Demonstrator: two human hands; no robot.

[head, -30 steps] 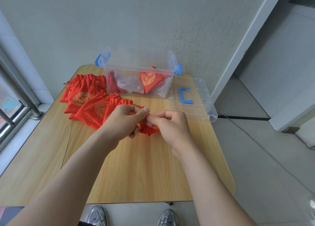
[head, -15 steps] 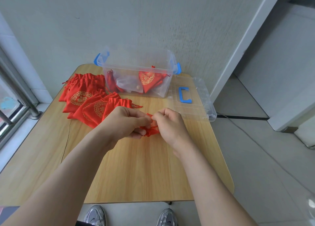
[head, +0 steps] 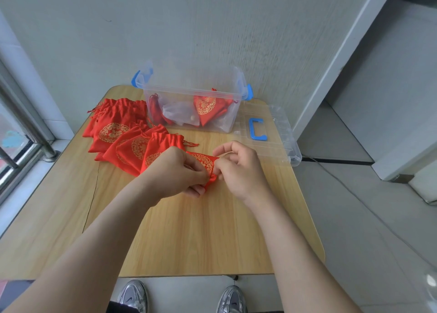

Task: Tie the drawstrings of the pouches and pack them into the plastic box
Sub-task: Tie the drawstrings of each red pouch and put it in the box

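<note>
- My left hand point(head: 175, 171) is curled, and its thumb and fingertips pinch the red pouch point(head: 203, 162) at the gathered end.
- My right hand point(head: 241, 168) is also curled and pinches the same gathered end from the opposite side. The two hands almost touch there.
- I cannot tell which strand of the drawstring each hand has, because the cord is too thin to make out.
- The red pouch is held just above the wooden table point(head: 189, 230), near its middle, and shows a gold round pattern.
- The pile of pouches point(head: 123, 133) lies on the table to the left of my hands, overlapped and flat.
- The plastic box point(head: 227, 123) stands at the far edge of the table, open, against the wall.
- The packed pouches point(head: 208, 107) lie inside the box together with a clear bag.
- The lid point(head: 276, 145) lies flat on the table, just beside the box on its right, with its blue handle point(head: 256, 129) facing up.
</note>
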